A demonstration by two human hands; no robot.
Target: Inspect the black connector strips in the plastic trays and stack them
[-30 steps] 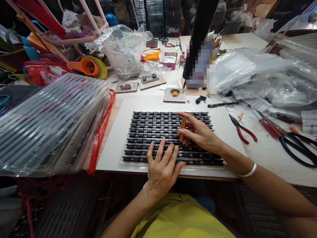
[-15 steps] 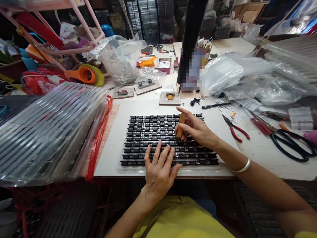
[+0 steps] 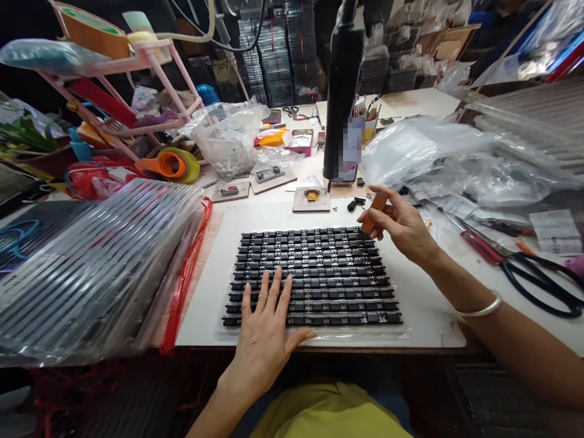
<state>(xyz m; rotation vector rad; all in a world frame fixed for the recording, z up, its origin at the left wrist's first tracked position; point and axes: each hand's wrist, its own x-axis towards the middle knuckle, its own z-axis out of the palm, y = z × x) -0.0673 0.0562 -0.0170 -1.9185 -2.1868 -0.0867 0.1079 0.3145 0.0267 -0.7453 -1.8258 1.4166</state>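
Both hands are at work over a tray of black strips (image 3: pixel 312 277) that lies flat on a white board (image 3: pixel 424 310) on the counter (image 3: pixel 511 316), seen from the head camera, the only view. The left hand (image 3: pixel 267 322) is spread open, palm down, its fingers (image 3: pixel 264 289) pressing on the lower rows near the tray's left half, apparently to keep the rows from sliding. The right hand (image 3: pixel 401 228) is closed in a pinch on a small orange-brown tool (image 3: pixel 373 210), which slants down so that its lower tip meets the top right corner of the rows; whether the tip truly touches a strip is hard to tell. The step in hand looks like working along the strips row by row with that tool, here at the far right end of the top row. A next move, as I judge it, would need a steady, light tip and the left palm firm. The right forearm, with a silver bangle (image 3: pixel 481 307) at the wrist, comes in from the lower right; the left comes straight up from the body. Red-handled scissors (image 3: pixel 533 274) lie well to the right, and a stack of bagged trays (image 3: pixel 91 261) lies to the left.
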